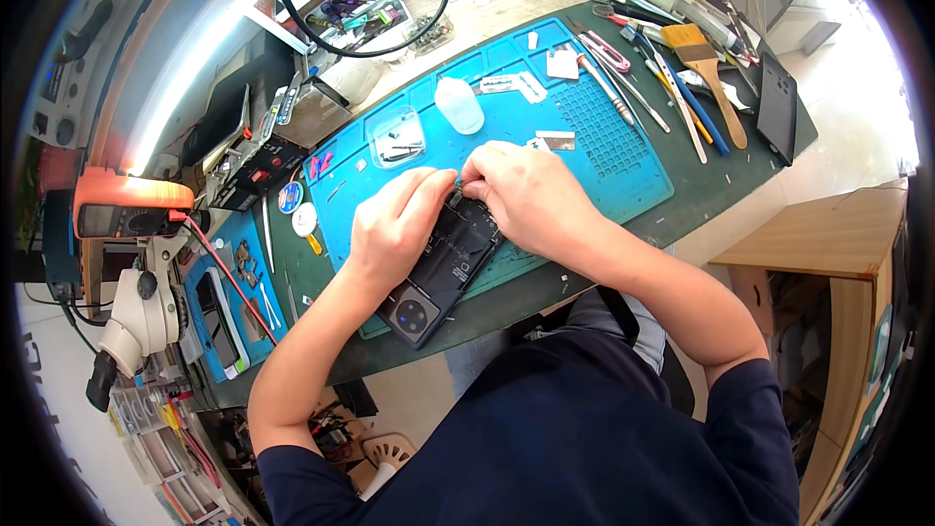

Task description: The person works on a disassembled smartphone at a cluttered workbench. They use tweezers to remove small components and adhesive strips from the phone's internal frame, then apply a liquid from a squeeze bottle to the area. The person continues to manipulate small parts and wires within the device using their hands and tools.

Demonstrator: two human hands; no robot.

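Black opened smartphone (443, 271) lies at the blue repair mat's (341, 216) near edge; my left hand (394, 222) and right hand (531, 192) nearly meet at its mat-centre end, whether clamped I cannot tell. Likely light, slick, fragile inside: hold its side rims.

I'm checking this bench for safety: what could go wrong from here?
The black phone lies with its camera end near the bench edge, so a push might tip it off. The clear box of small parts sits beyond the left hand; a knock could scatter them.
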